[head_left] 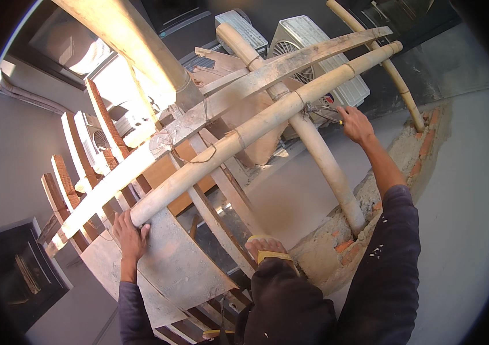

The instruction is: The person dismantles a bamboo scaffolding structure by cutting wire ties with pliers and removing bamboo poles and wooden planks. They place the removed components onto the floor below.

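My left hand (pixel 131 236) grips the lower left end of a long pale round pole (pixel 172 187) that slants up to the upper right. At upper right, my right hand (pixel 355 123) is closed on pliers (pixel 332 117) with yellow-and-dark handles, their jaws at wire (pixel 308 108) where the pole crosses a downward-running pole (pixel 328 169). A flat, weathered timber (pixel 299 57) lies alongside the long pole, with wire ties (pixel 165 138) round it. My sandaled foot (pixel 264 248) is at the lower middle, beside timber slats.
Outdoor air-conditioner units (pixel 331 72) stand behind the frame. Upright wooden pieces (pixel 72 155) and a scuffed board (pixel 181 264) are at left. A short curved pole (pixel 402 92) rises from a rough brick-and-mortar strip (pixel 428 144) at right. A sunlit thick post (pixel 129 40) crosses the upper left.
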Tool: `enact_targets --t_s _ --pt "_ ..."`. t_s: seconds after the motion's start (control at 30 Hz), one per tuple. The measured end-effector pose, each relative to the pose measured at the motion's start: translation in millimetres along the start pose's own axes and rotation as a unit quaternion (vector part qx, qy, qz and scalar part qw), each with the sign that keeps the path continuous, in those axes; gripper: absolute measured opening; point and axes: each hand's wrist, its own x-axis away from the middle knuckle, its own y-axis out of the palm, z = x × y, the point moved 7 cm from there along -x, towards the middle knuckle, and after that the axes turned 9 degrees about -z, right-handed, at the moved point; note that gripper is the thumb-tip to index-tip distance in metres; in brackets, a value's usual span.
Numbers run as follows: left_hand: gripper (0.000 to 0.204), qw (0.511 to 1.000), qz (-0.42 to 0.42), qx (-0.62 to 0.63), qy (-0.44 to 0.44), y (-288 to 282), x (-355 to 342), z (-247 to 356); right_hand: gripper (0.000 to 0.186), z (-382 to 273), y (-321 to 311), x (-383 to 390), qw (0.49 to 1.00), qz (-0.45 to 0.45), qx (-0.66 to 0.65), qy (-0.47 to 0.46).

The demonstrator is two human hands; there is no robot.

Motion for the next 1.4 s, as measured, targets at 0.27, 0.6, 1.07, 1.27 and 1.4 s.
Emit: enact_targets --t_s 0.27,0.6,1.07,1.27,1.4 --pt "0.082 1.000 0.017 0.016 -0.002 -7.7 -2.3 -2.8 0.045 -40.0 -58.9 21.9 0.994 -0.032 0.096 0.037" --pt "0.076 1.000 0.018 0.017 -0.009 -0.9 -3.1 5.1 0.046 10.1 -0.8 -10.6 0.998 0.055 0.024 -0.033" --pt "0.073 1.000 0.009 0.026 0.001 -3.4 -10.1 -1.7 0.044 -1.8 6.6 3.9 0.994 0.100 0.009 -0.040" --pt "0.071 0.999 0.003 0.032 0.001 -8.5 -7.4 -8.5 0.047 -84.1 -76.4 41.6 0.994 -0.043 0.034 0.096" --pt "0.072 0.999 0.015 0.039 0.010 -7.6 -7.9 -7.6 0.060 -120.4 -97.8 37.7 0.990 -0.100 0.003 0.102"
